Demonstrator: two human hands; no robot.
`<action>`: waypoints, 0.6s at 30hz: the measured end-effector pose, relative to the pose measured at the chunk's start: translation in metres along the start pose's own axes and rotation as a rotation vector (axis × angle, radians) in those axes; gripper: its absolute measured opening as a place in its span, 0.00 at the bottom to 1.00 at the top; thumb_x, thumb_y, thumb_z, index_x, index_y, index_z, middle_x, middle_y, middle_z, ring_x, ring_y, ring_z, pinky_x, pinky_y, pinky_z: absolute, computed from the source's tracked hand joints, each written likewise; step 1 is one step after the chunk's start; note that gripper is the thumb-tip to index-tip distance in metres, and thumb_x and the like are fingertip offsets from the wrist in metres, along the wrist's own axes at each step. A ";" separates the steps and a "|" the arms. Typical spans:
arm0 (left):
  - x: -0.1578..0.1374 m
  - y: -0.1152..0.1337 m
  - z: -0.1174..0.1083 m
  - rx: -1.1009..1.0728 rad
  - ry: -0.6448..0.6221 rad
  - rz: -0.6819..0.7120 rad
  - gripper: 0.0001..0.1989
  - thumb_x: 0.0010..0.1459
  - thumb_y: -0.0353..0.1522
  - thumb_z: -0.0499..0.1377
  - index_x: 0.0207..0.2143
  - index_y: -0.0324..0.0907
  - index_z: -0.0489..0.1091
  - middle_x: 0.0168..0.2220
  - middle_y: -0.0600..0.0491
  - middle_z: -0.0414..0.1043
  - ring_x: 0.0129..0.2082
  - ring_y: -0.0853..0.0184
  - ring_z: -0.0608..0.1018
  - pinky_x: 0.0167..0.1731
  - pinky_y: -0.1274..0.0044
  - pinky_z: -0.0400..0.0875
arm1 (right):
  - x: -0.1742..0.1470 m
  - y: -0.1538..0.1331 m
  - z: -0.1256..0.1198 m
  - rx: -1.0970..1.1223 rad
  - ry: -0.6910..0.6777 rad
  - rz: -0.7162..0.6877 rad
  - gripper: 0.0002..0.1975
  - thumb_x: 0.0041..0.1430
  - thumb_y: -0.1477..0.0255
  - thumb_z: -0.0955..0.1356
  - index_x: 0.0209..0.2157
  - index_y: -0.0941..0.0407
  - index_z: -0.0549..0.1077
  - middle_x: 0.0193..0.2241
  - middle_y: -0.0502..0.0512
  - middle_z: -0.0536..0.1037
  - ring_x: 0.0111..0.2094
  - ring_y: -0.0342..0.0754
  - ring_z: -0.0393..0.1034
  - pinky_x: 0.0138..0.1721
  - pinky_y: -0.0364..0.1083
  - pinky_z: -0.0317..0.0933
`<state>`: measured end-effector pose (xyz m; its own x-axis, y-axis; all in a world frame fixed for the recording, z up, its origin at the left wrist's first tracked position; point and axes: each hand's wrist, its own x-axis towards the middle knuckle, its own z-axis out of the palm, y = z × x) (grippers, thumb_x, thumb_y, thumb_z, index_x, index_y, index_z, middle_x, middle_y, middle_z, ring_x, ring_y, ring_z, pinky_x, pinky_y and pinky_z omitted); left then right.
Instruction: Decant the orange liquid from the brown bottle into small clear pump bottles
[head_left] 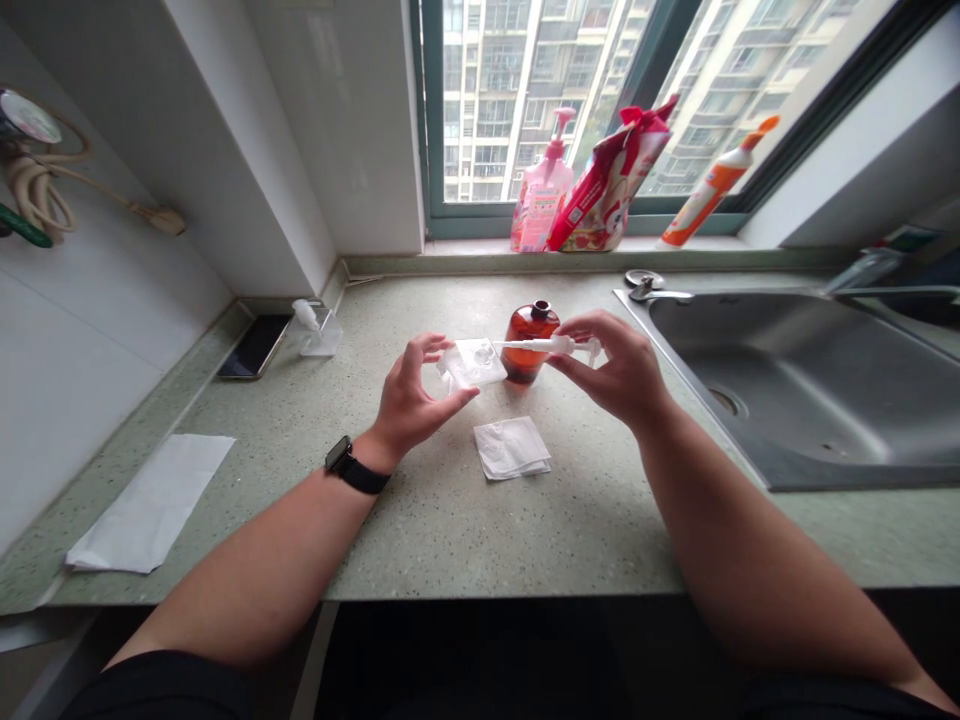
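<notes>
My left hand (416, 395) is closed around a clear square plastic bottle (474, 364), its round neck turned toward me and the right. Between the fingers and thumb of my right hand (619, 365) is a white pump head (559, 345), held sideways. Its thin tube points left, with the tip close to the clear bottle's neck. Just behind the tube stands an amber bottle (523, 365), upright and uncapped, partly covered by the pump and my right fingers. A folded white tissue (512, 447) lies on the counter in front of both hands.
On the speckled green counter (450, 530) a small clear pump bottle (319, 332), a phone (255, 346) and a folded paper towel (154, 505) lie to the left. A steel sink (825, 400) is at right. A pink pump bottle (541, 200), red bag (611, 185) and orange bottle (709, 195) line the windowsill.
</notes>
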<state>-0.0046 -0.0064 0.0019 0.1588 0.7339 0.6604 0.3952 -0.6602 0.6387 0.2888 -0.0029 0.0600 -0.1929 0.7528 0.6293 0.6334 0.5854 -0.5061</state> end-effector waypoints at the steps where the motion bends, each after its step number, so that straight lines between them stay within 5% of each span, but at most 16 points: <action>1: 0.000 0.001 0.000 0.002 -0.008 0.005 0.39 0.55 0.43 0.77 0.62 0.48 0.62 0.57 0.45 0.78 0.57 0.53 0.82 0.57 0.57 0.80 | 0.000 -0.002 -0.001 -0.007 -0.005 0.002 0.10 0.63 0.60 0.75 0.41 0.49 0.78 0.42 0.56 0.85 0.43 0.55 0.80 0.48 0.56 0.75; 12: -0.002 -0.001 0.002 0.030 -0.051 0.061 0.40 0.55 0.42 0.77 0.63 0.48 0.62 0.57 0.44 0.79 0.56 0.53 0.83 0.56 0.57 0.81 | -0.001 -0.007 0.000 -0.002 -0.092 -0.062 0.08 0.63 0.62 0.75 0.42 0.48 0.80 0.44 0.55 0.84 0.43 0.53 0.79 0.48 0.54 0.75; 18: -0.003 0.000 0.005 -0.008 -0.093 0.093 0.40 0.54 0.42 0.78 0.63 0.48 0.63 0.56 0.44 0.79 0.54 0.53 0.84 0.55 0.58 0.82 | -0.006 -0.005 0.003 0.160 -0.107 0.040 0.24 0.58 0.54 0.78 0.52 0.48 0.76 0.49 0.57 0.84 0.50 0.57 0.80 0.55 0.58 0.74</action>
<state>-0.0011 -0.0080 -0.0022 0.2774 0.6812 0.6776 0.3674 -0.7268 0.5803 0.2841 -0.0094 0.0573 -0.2538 0.7992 0.5448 0.5166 0.5882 -0.6223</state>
